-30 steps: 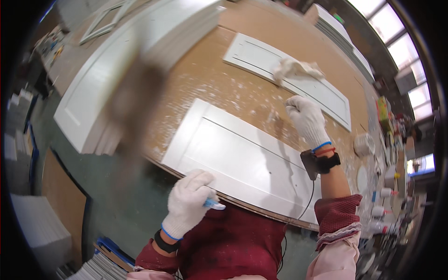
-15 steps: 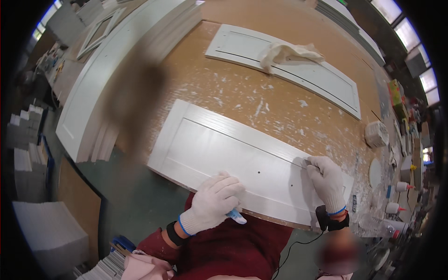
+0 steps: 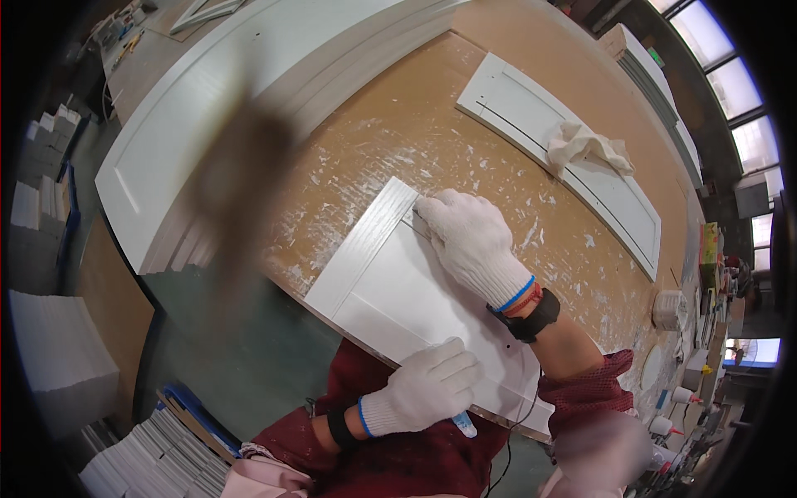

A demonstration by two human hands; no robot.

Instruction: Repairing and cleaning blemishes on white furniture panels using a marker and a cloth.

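Note:
A white panel [image 3: 390, 290] with a grooved, recessed middle lies before me, its near edge over the table's front. My right hand [image 3: 469, 241], in a white knit glove with a blue cuff edge, reaches across to the panel's far left corner. Its fingers are bent and pressed together at the groove; what they pinch, if anything, is hidden. My left hand [image 3: 427, 386], gloved alike, rests on the panel's near edge. A short blue-and-white object [image 3: 465, 425] pokes out from under its palm; its kind I cannot make out.
A second white panel [image 3: 515, 100] lies farther back with a crumpled cloth [image 3: 589, 148] on it. Large white panels [image 3: 199, 91] stand stacked at left. A white tub [image 3: 667, 309] and glue bottles [image 3: 682, 395] line the right side. White smears mark the brown table [image 3: 374, 141].
My right hand has moved from the panel's right end to its far left corner. My left hand stays at the near edge with the blue-and-white object. The view has turned.

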